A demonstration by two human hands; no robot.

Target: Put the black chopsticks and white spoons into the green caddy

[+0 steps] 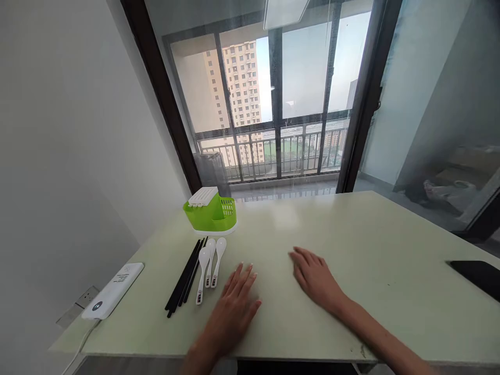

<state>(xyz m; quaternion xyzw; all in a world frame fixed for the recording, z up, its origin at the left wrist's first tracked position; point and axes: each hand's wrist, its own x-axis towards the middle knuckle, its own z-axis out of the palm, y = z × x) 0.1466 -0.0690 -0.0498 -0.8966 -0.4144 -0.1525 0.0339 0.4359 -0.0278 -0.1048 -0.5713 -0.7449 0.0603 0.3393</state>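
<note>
Both of my hands lie flat and open on the pale desk (351, 245), palms down, fingers spread a little, and neither holds anything. My left hand (234, 304) rests near the front edge, its fingertips close to the three white spoons (209, 268) but not touching them. My right hand (316, 278) lies just beside it, a short gap between the two, on bare desk. Those spoons lie side by side with bowls pointing away from me, and a bundle of black chopsticks (186, 284) lies just to their left, running the same way. Farther back stands a green cutlery holder (211, 213) with a slotted basket side and a white ribbed lid over part of its top; I cannot tell what is inside it. Near the left edge lies a white power bank (114, 289) with a cable trailing off the desk, and a dark flat thing (474, 276) sits at the far right.
</note>
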